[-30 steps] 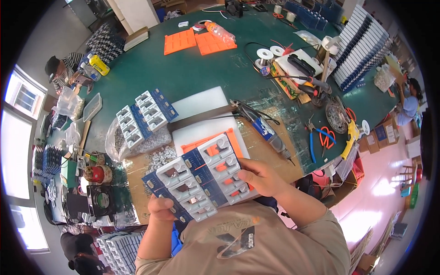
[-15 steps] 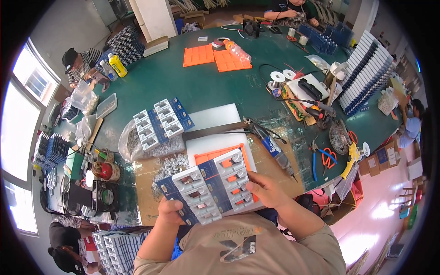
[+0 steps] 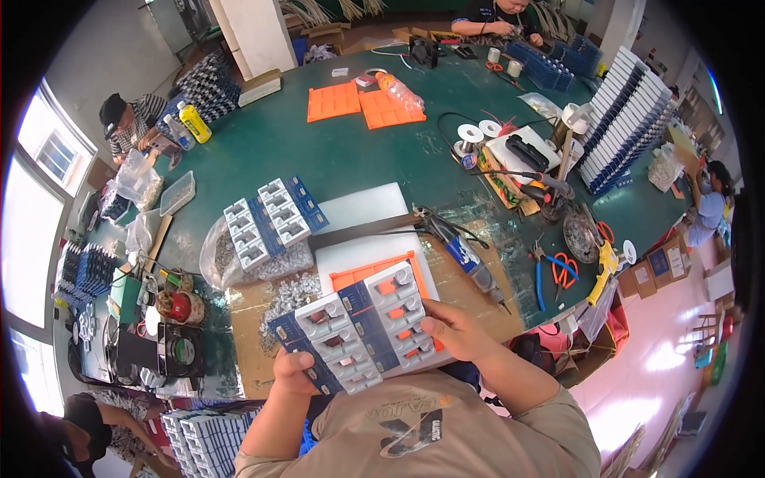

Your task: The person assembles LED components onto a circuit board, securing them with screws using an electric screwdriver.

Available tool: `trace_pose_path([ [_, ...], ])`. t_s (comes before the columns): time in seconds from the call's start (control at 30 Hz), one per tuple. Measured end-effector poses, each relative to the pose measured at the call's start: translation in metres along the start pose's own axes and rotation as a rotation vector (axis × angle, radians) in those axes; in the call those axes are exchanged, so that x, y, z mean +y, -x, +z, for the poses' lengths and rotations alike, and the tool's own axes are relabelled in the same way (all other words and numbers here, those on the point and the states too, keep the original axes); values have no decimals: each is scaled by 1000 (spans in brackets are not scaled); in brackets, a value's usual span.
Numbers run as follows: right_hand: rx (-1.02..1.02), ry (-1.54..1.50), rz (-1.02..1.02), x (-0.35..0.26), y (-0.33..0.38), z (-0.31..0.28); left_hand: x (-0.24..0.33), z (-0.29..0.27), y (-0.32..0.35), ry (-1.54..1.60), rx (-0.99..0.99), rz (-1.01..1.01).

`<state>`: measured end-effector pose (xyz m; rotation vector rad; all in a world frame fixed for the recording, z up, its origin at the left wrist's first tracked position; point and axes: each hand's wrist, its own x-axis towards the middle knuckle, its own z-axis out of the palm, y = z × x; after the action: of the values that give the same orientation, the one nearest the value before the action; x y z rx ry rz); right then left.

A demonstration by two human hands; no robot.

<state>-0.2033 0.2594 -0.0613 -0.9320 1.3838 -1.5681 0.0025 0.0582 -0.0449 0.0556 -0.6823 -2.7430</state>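
Both of my hands hold a blue-and-white compartment tray (image 3: 358, 328) tilted over the table's near edge. My left hand (image 3: 293, 370) grips its lower left corner. My right hand (image 3: 451, 327) grips its right edge. The tray carries small grey parts, some with orange showing. Under it lies an orange tray (image 3: 368, 274) on a white foam sheet (image 3: 363, 239). A second blue-and-white tray (image 3: 271, 220) rests on a clear bag of small metal parts (image 3: 231, 263) farther left.
The round green table (image 3: 335, 155) carries two orange trays (image 3: 363, 103), a rotary tool (image 3: 470, 263), pliers (image 3: 539, 279), red scissors (image 3: 567, 271), solder spools (image 3: 478, 131) and stacked white-blue boxes (image 3: 625, 119). Other people sit at the far side, left and right edges.
The view has tilted so the table sits lower and larger. The tray in my hands stays held at the same two spots, now slightly nearer my chest.
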Motion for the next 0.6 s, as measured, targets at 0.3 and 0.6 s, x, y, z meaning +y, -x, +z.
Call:
trace_pose_path([
  [0.3,5,83,-77,2,-5,-4,3,3,-1,24,-52,-5],
  [0.6,70,411,-34,-21,-12,-17,18,7,5,-714,-232,167],
])
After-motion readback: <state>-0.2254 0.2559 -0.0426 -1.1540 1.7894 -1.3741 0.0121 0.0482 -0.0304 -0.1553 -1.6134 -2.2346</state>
